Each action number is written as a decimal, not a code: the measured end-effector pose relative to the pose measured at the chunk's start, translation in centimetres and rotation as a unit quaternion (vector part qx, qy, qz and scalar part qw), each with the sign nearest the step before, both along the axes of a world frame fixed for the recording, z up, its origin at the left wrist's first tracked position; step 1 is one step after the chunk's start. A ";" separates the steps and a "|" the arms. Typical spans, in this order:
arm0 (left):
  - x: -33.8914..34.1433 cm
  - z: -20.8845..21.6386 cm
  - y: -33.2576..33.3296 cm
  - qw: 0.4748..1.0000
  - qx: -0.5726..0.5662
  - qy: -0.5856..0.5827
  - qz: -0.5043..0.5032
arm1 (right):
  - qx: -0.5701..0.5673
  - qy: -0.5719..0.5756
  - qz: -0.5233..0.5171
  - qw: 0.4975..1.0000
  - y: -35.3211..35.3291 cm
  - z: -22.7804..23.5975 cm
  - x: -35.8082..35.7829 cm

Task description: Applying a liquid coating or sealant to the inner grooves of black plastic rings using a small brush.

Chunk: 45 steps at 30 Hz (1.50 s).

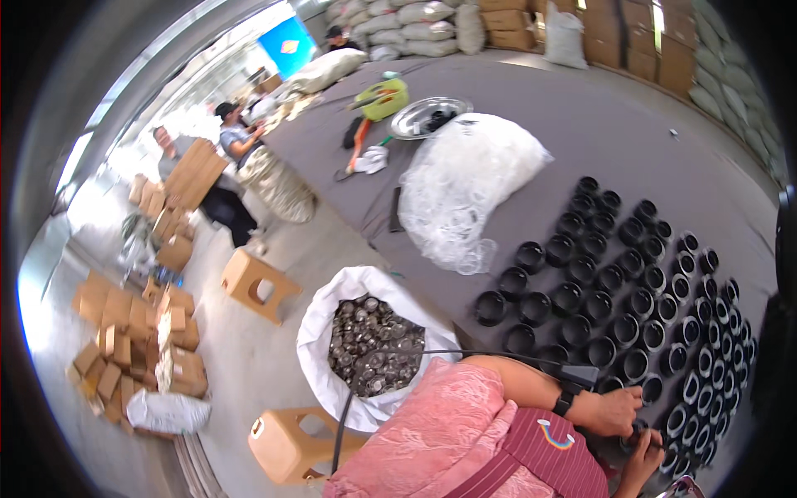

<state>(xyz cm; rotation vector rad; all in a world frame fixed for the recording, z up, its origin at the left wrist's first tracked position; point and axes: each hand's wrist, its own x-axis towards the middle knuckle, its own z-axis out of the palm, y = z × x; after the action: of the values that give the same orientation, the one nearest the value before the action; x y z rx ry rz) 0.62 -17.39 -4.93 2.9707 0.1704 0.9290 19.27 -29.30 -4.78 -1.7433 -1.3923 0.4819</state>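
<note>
At the lower right, my left hand point(613, 411), with a black band on its wrist, has its fingers curled at a small black round cup point(639, 427). My right hand point(642, 461) comes up from below with fingertips pinched close beside that cup; what they hold is too small to make out. Around both hands stand rows of black round cups point(598, 305) on the grey cloth. Those farther right show pale rings point(704, 363) at their rims. A heap of clear rings point(455, 232) spills from a clear plastic bag point(490, 153) beyond the cups.
A white sack point(320, 309) of dark shiny round parts stands at the table's edge. Tan stools point(259, 282), cardboard boxes point(124, 349) and two people point(199, 166) are to the left. On the grey table point(614, 124) lie a metal tray point(407, 124) and a yellow-green basket point(386, 100).
</note>
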 end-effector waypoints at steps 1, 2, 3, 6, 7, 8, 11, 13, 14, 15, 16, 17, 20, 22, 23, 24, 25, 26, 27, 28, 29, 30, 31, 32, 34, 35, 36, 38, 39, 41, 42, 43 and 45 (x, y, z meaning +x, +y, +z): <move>0.4 -0.1 0.2 1.000 0.004 -0.002 -0.003 | -0.026 0.016 0.003 1.000 -0.2 -0.9 1.2; 1.0 -0.6 0.1 1.000 0.022 -0.005 0.008 | -0.266 -0.162 -0.055 0.949 -1.3 1.2 1.2; 1.5 -0.5 0.0 1.000 0.022 -0.005 0.005 | -0.261 -0.166 -0.046 0.950 -1.4 2.4 0.4; 2.0 -0.3 0.0 1.000 0.012 0.009 0.018 | -0.104 -0.007 -0.031 0.994 -0.6 4.9 -1.7; 1.9 -0.3 0.1 0.999 0.029 0.016 0.013 | -0.053 0.048 -0.029 0.997 -0.2 5.3 -2.1; 2.0 -0.1 0.1 0.999 0.044 0.021 0.005 | -0.053 0.044 -0.023 0.997 0.1 5.7 -2.2; 1.3 0.8 0.1 0.998 0.037 0.040 0.002 | -0.009 -0.122 -0.005 0.993 0.4 6.6 -2.0; 1.3 1.1 0.0 0.999 0.027 0.047 -0.007 | -0.020 -0.184 -0.009 0.983 0.4 6.6 -1.5; 1.1 1.1 0.0 0.999 0.016 0.049 -0.013 | -0.027 -0.211 -0.013 0.977 0.3 6.4 -1.3; 1.1 1.1 0.0 0.998 0.005 0.051 -0.019 | -0.035 -0.241 -0.015 0.970 0.2 6.1 -1.0; 1.1 1.0 -0.1 0.999 0.006 0.050 -0.020 | -0.045 -0.270 -0.018 0.962 0.1 5.8 -0.7; 1.2 0.9 -0.1 0.999 0.004 0.047 -0.013 | -0.055 -0.300 -0.020 0.952 0.0 5.4 -0.3; 1.4 0.4 -0.2 0.999 -0.001 0.037 -0.007 | -0.086 -0.383 -0.024 0.919 -0.4 4.4 0.8; 1.5 0.5 -0.2 0.999 -0.005 0.031 -0.008 | -0.104 -0.425 -0.027 0.899 -0.8 3.6 1.5; 1.3 0.7 -0.2 0.999 -0.017 0.030 -0.011 | -0.111 -0.445 -0.026 0.889 -0.9 3.4 1.8; 1.2 0.9 -0.3 0.999 -0.028 0.029 -0.014 | -0.116 -0.457 -0.027 0.881 -1.1 3.1 2.1; 1.3 0.8 -0.3 0.999 -0.028 0.028 -0.017 | -0.123 -0.467 -0.027 0.875 -1.2 2.9 2.3; 1.4 0.7 -0.3 0.999 -0.012 0.037 -0.008 | -0.128 -0.477 -0.028 0.869 -1.3 2.7 2.5; 1.4 0.6 -0.3 0.999 0.004 0.045 0.000 | -0.130 -0.485 -0.028 0.864 -1.3 2.6 2.6; 1.6 0.4 -0.4 0.999 0.004 0.045 -0.002 | -0.135 -0.488 -0.028 0.862 -1.5 2.4 2.8; 1.6 0.2 -0.3 0.999 0.000 0.046 0.001 | -0.136 -0.487 -0.030 0.862 -1.5 2.7 2.4; 1.7 0.1 -0.3 0.999 -0.004 0.048 0.003 | -0.111 -0.503 -0.030 0.856 -1.5 3.0 2.0; 1.8 -0.1 -0.3 0.999 -0.003 0.048 0.001 | -0.086 -0.519 -0.030 0.850 -1.6 3.5 1.5; 1.8 -0.2 -0.4 0.999 -0.001 0.044 0.001 | -0.076 -0.515 -0.032 0.853 -1.6 4.1 1.4; 1.7 0.0 -0.3 0.999 0.001 0.040 -0.001 | -0.060 -0.461 -0.044 0.884 -1.6 5.1 0.4; 1.3 0.4 -0.3 0.999 -0.004 0.037 -0.002 | -0.052 -0.420 -0.050 0.904 -1.7 5.8 -0.1; 1.2 0.6 -0.4 0.999 -0.009 0.034 -0.006 | -0.041 -0.375 -0.059 0.924 -1.7 6.4 -0.8; 1.1 0.5 -0.4 0.999 -0.006 0.035 -0.004 | -0.019 -0.287 -0.074 0.955 -1.7 7.9 -2.4; 1.2 0.4 -0.4 0.999 -0.003 0.036 -0.001 | -0.011 -0.254 -0.083 0.964 -1.7 8.5 -3.0; 1.0 0.7 -0.3 0.999 -0.011 0.033 -0.006 | 0.000 -0.208 -0.096 0.973 -1.8 9.5 -4.3; 0.8 0.9 -0.3 0.999 -0.016 0.032 -0.007 | 0.002 -0.194 -0.103 0.976 -1.8 9.9 -4.8; 0.8 1.1 -0.4 0.999 -0.021 0.030 -0.006 | 0.002 -0.187 -0.111 0.976 -1.9 10.3 -5.1; 0.7 1.0 -0.4 0.999 -0.033 0.015 -0.008 | -0.003 -0.185 -0.147 0.972 -1.8 11.7 -6.8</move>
<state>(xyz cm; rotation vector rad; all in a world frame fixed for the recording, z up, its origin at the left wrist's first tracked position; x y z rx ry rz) 1.29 -17.82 -3.97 2.9234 0.1727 0.8588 12.52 -31.10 6.90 -2.0762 -1.3427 -0.0040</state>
